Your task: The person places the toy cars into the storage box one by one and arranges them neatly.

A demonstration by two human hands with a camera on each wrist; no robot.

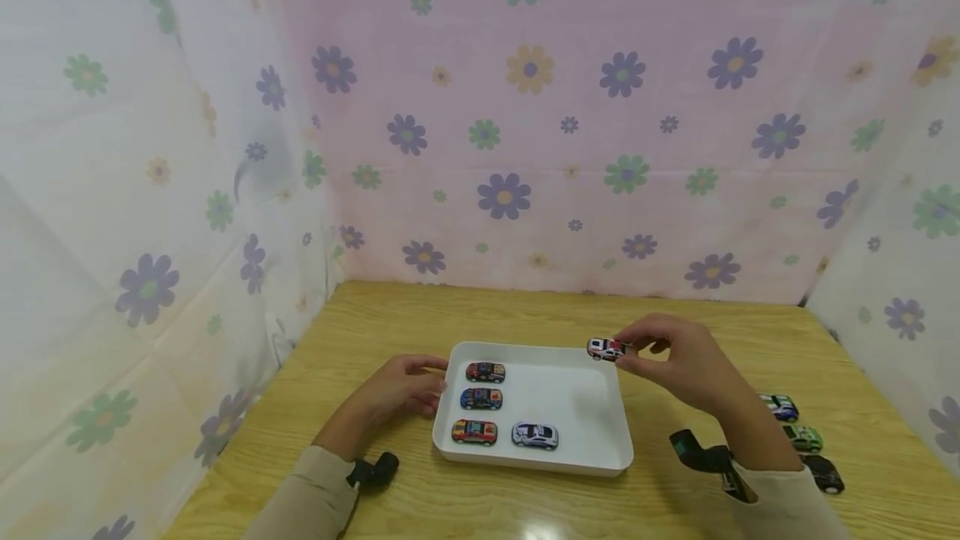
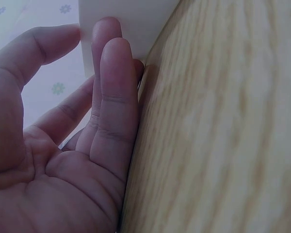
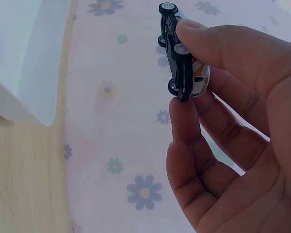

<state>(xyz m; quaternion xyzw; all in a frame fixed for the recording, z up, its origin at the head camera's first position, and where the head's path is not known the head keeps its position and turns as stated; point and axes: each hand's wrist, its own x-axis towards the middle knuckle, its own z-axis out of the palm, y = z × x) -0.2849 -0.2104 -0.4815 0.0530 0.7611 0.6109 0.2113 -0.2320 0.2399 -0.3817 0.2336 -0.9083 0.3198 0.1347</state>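
Note:
Between thumb and fingers, my right hand (image 1: 688,363) pinches a white-and-red toy car (image 1: 606,348) above the right rim of a white tray (image 1: 540,463). The right wrist view shows that car's dark underside and wheels (image 3: 177,53). My left hand (image 1: 401,390) touches the tray's left wall with its fingers fairly straight; in the left wrist view the fingers (image 2: 117,82) lie against the white wall. Inside the tray, a dark red car (image 1: 485,372), a blue car (image 1: 482,398) and a red-yellow car (image 1: 474,432) form a left column. A white car (image 1: 535,436) sits beside the lowest.
On the wooden table (image 1: 420,315), right of the tray and partly behind my right forearm, stand a white-and-blue car (image 1: 782,407), a green car (image 1: 802,438) and a black car (image 1: 823,473). Flowered cloth (image 1: 570,190) encloses the table's back and sides.

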